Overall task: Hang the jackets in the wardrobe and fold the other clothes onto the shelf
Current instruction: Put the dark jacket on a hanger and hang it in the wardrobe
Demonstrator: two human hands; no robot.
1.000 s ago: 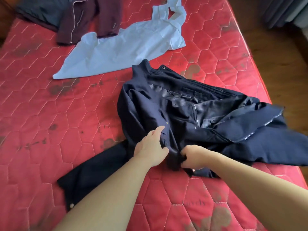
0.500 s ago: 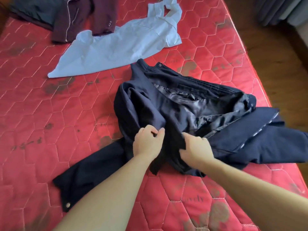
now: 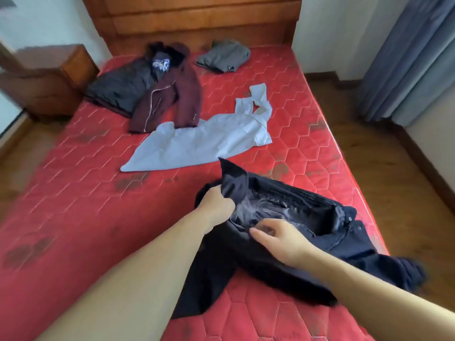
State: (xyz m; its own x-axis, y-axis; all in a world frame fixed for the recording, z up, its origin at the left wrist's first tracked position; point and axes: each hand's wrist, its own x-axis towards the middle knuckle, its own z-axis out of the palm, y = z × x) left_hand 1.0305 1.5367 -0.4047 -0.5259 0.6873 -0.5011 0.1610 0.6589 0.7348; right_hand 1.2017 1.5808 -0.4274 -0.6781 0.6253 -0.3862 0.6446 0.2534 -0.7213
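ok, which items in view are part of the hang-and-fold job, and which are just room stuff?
Job items:
- navy jacket, gripped by left hand, right hand on it
- maroon jacket
- black padded jacket
- light blue shirt
- folded grey garment

Just there:
- red mattress
- wooden headboard
- nightstand
- curtain

A navy jacket [image 3: 307, 242] lies crumpled and open on the bed, grey lining up, its collar corner lifted in the grip of the left hand [image 3: 216, 205], the right hand's [image 3: 280, 242] fingers resting on the lining just beside it. Beyond the grip a pale blue shirt [image 3: 197, 143] lies spread flat; farther off, a maroon jacket [image 3: 170, 99] overlaps a black padded jacket [image 3: 118, 87], and a folded grey garment [image 3: 224, 57] sits apart.
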